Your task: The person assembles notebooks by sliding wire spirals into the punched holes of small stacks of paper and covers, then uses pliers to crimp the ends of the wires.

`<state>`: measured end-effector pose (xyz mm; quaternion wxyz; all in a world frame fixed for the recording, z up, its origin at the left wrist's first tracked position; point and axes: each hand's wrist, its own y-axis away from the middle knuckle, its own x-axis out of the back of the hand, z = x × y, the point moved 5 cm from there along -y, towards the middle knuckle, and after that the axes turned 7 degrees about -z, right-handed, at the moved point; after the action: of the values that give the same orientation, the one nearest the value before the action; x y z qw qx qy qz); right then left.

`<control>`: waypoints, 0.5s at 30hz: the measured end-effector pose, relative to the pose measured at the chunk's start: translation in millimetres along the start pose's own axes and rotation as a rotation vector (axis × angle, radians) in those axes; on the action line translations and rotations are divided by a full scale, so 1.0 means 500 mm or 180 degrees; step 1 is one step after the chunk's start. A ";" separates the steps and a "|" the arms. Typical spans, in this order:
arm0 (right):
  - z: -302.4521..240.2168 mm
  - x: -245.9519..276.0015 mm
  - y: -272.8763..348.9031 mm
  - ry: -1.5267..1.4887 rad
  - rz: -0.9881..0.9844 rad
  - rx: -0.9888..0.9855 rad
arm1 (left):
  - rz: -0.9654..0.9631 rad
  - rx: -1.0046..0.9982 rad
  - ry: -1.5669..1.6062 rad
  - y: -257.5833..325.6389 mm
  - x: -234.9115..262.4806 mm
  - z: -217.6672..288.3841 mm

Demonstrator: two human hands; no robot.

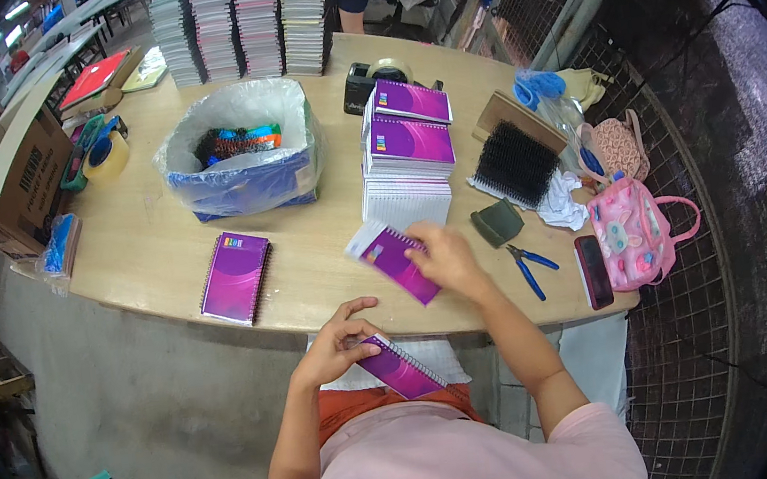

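Note:
My left hand [332, 349] is closed on a small purple spiral notebook [403, 370], held tilted in front of my lap at the table's near edge. My right hand [447, 259] grips a purple-covered notepad [396, 262], slightly blurred, over the table; no coil shows on it. Just beyond it stands a staggered pile of purple-covered notepads [406, 147], some showing white page edges. To the left, a small stack of purple spiral notebooks [236, 277] lies near the front edge. Right of my right hand are blue-handled pliers [531, 270] and a dark green block [497, 223].
A plastic-lined blue box [246, 194] holds dark coils. Black coils [515, 165] fill a cardboard tray. A tape dispenser [375, 81], tall notebook stacks [260, 26], a cardboard carton [22, 181], a phone [593, 272] and a pink bag [629, 235] surround the work area.

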<state>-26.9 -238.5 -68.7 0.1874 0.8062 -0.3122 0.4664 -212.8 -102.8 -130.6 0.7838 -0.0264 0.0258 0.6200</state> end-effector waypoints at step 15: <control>0.037 0.134 -0.001 -0.0336 0.1029 0.0657 | 0.1469 -0.0541 0.0317 -0.108 0.002 0.025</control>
<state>9.9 -271.3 -19.6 0.0098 0.7838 -0.3975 0.4770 -160.0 -113.1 -117.8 0.6142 -0.1161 0.0176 0.7803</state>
